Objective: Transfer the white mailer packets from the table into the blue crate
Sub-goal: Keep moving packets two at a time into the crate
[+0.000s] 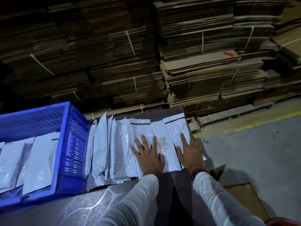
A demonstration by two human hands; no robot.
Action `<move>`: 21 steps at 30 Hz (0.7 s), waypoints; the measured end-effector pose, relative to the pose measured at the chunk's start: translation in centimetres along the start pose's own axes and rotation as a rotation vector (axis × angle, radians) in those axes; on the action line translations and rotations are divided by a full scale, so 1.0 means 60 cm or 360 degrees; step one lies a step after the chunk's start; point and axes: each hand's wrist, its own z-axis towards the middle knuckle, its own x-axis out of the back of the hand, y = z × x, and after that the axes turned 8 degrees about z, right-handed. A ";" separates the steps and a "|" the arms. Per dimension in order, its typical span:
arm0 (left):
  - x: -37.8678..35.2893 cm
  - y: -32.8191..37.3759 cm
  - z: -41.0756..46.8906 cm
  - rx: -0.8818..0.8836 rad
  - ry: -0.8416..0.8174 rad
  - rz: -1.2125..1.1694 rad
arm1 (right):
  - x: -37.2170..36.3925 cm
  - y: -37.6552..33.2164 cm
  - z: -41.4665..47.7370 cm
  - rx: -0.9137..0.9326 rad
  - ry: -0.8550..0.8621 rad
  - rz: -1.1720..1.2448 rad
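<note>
Dark surface (164, 112): glossy white mailer packets (125, 141) overlap, long axes twelve-to-six; left grip (149, 158) and right grip (191, 154) press them, fingers spread.

Two arms seen from above, in long, loose sleeves of thin white fabric, softly creased along their length. The left sleeve (130, 204) and right sleeve (219, 201) each end at the wrist. The left hand (150, 158) and right hand (191, 154) are bare. The right wrist wears a band (199, 170), orange edged with a dark strip.
</note>
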 end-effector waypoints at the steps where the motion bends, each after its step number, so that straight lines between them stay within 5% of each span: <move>1: -0.001 -0.001 -0.001 -0.0004 0.0013 0.0006 | -0.002 -0.001 -0.005 0.0000 0.0016 -0.0016; 11: 0.002 -0.029 0.001 -0.0045 -0.0064 0.0086 | -0.010 -0.020 -0.025 -0.0063 0.0071 -0.0066; 21: 0.094 -0.064 0.015 -0.0069 0.0366 -0.0121 | 0.059 -0.128 -0.023 -0.0011 0.0322 0.0120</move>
